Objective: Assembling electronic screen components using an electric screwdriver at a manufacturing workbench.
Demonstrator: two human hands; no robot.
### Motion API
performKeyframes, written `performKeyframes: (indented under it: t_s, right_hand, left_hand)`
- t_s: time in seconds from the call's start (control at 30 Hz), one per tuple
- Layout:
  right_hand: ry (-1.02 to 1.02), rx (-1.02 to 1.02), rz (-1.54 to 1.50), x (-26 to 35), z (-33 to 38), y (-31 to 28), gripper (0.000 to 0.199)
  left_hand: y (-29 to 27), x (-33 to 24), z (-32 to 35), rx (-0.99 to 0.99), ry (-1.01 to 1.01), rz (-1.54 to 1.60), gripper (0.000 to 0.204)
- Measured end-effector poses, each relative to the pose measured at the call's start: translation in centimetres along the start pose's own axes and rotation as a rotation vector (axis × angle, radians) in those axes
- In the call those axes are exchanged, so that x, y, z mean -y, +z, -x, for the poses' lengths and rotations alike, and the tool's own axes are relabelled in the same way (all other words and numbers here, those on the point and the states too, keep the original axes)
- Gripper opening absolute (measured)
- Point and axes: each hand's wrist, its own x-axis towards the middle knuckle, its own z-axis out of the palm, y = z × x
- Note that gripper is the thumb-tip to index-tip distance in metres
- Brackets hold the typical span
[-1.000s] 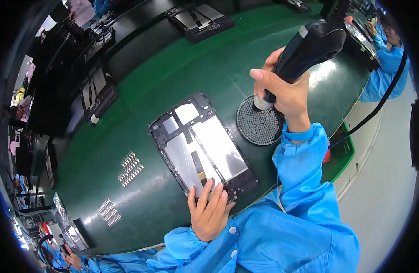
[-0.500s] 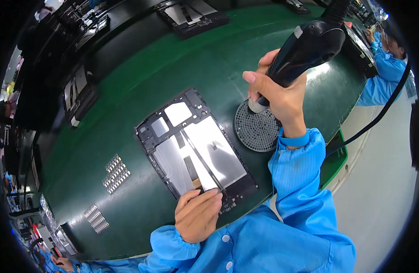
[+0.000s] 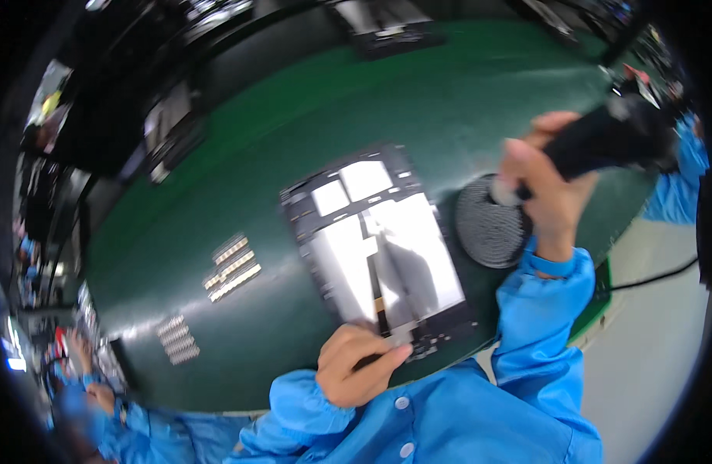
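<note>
A tablet chassis (image 3: 441,315), black-framed with shiny silver panels, lies at a slant on the green workbench in front of me. At its near edge is my left hand (image 3: 357,367), fingers curled and thumb pressed in by the dark ribbon strip; whatever sits between the fingertips is blurred. My right hand (image 3: 553,197) wraps around a black hot-air gun (image 3: 603,143), smeared by motion. Its pale nozzle (image 3: 507,191) points down at a round grey perforated disc (image 3: 491,228), right of the chassis; contact between them cannot be made out.
Two groups of small metallic parts lie on the left, one nearer the chassis (image 3: 233,267) and one lower (image 3: 178,340). Other device units (image 3: 391,31) line the bench's far side. A green bin (image 3: 595,317) and black cable (image 3: 653,278) are at right. Co-workers' blue sleeves (image 3: 677,197) show at both sides.
The whole view has shifted, so the bench things appear farther right. My left thumb now shows extended at the chassis edge. The hot-air gun is tilted lower, still in my right hand.
</note>
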Motion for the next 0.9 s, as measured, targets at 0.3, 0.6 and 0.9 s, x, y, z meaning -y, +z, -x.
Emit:
performKeyframes:
  t_s: [0.3,0.6,0.9]
  right_hand:
    - [-0.101,0.235,-0.195,2.1,1.4,2.1,0.032]
    - [-0.021,0.544,-0.152,2.7,4.5,12.4,0.036]
    - [-0.024,0.562,-0.163,0.8,4.7,14.2,0.031]
  left_hand:
    - [-5.7,3.8,-1.6,-0.285,-0.721,0.168,0.011]
    - [-6.7,6.3,-3.7,-0.132,-0.826,0.371,0.013]
    - [-7.3,7.0,-3.4,-0.148,-0.858,0.418,0.012]
